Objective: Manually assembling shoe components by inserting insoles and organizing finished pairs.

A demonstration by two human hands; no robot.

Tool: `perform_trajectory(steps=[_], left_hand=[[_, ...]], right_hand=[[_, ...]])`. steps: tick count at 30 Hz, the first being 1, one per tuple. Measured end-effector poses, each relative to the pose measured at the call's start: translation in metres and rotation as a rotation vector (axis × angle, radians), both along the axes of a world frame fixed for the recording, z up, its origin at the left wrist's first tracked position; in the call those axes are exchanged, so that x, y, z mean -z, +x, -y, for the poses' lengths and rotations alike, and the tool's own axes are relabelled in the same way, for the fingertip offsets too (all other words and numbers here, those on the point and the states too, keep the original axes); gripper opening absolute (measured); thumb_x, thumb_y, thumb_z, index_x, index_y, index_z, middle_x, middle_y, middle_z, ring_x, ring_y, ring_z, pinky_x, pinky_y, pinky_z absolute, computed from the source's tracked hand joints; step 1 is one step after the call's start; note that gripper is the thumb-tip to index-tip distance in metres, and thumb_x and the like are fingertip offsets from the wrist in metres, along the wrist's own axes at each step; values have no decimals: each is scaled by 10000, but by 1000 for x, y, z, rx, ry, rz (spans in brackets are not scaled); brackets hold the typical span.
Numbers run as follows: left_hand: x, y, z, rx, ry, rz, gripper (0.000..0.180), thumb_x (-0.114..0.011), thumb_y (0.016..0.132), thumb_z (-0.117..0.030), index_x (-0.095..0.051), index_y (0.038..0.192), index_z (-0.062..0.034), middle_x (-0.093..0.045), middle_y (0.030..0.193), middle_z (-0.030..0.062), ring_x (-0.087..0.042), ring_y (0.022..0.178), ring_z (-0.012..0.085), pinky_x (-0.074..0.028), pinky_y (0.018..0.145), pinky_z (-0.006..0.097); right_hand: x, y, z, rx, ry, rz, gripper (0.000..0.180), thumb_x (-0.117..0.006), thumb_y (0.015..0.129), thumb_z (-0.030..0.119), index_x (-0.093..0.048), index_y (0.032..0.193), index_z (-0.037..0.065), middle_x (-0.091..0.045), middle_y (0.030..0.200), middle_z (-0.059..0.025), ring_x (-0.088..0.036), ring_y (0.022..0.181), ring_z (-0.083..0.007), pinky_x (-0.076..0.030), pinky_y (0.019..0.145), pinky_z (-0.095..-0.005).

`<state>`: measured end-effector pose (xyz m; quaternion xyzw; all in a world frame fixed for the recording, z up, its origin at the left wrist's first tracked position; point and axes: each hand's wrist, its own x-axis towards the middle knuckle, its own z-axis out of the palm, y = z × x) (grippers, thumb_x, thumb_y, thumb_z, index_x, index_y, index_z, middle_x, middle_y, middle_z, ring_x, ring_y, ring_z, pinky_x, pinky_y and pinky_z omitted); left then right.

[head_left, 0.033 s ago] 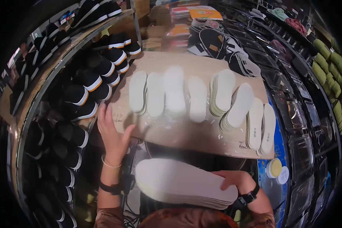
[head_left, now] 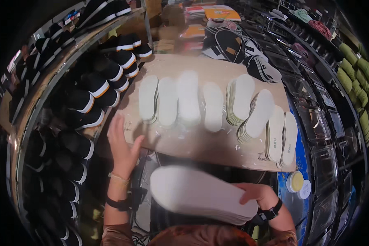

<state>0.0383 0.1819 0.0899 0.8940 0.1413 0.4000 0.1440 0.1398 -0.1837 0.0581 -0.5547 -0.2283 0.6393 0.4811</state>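
Observation:
My right hand [head_left: 254,195] grips the heel end of a thick stack of white insoles [head_left: 197,190], thumb on top. The stack is held level in front of me, below the near edge of a wooden board [head_left: 168,141], and its wide end is slightly blurred. My left hand [head_left: 124,141] is open and empty, fingers stretched out and thumb apart, at the board's left edge. Across the board lie several piles of pale insoles [head_left: 213,107]. Two narrower piles with dark printing [head_left: 274,135] lie at its right end.
Black shoes with white soles [head_left: 92,88] fill racks on the left. Stacked clear boxes [head_left: 303,94] line the right. Sandals [head_left: 263,69] and other footwear lie at the board's far right corner. A yellow-topped round tub [head_left: 295,181] stands on a blue surface at right.
The wide end of the insole stack has shifted slightly right and up, and is more blurred. My left hand has moved a little to the right, still open.

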Motion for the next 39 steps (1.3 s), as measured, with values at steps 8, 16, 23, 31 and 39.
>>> perform_trajectory(steps=[8, 16, 23, 31, 39], left_hand=[[107, 5, 83, 743, -287, -487, 266, -572, 828, -214, -571, 1048, -65, -600, 989, 149, -585, 874, 328, -484, 732, 386], [120, 6, 102, 567, -274, -563, 214, -584, 804, -251, -629, 968, -122, -635, 880, 109, -613, 761, 312, -502, 654, 399], [130, 8, 109, 502, -221, -518, 153, -561, 808, -174, -636, 897, -75, -639, 861, 131, -616, 751, 331, -499, 648, 400], [134, 8, 119, 498, -179, -672, 180, -532, 830, -175, -619, 884, -27, -619, 781, 183, -600, 727, 369, -474, 642, 396], [173, 17, 99, 478, -146, -895, 172, -508, 849, -93, -591, 833, 57, -617, 721, 166, -601, 663, 219, -454, 621, 342]], right_hand=[[-9, 73, -77, 872, 481, 133, 566, -533, 768, 93, -352, 1295, -6, -498, 1200, -145, -484, 1118, -241, -413, 925, -346], [57, 155, -147, 1019, 205, 497, 435, -604, 806, 225, -499, 1129, -46, -592, 1008, -123, -559, 899, -196, -441, 800, -314], [52, 110, -140, 1164, -105, 809, 579, -706, 688, 256, -493, 1116, -71, -596, 1018, -214, -577, 963, -307, -443, 824, -386], [-19, -40, 190, 335, -230, 852, 465, -621, 763, 229, -508, 1166, 26, -512, 1183, -196, -503, 1089, -313, -407, 911, -387], [-14, -301, 525, 1189, -2067, 724, 454, -591, 757, 189, -475, 1172, 48, -505, 1196, -200, -490, 1117, -333, -434, 901, -414]])
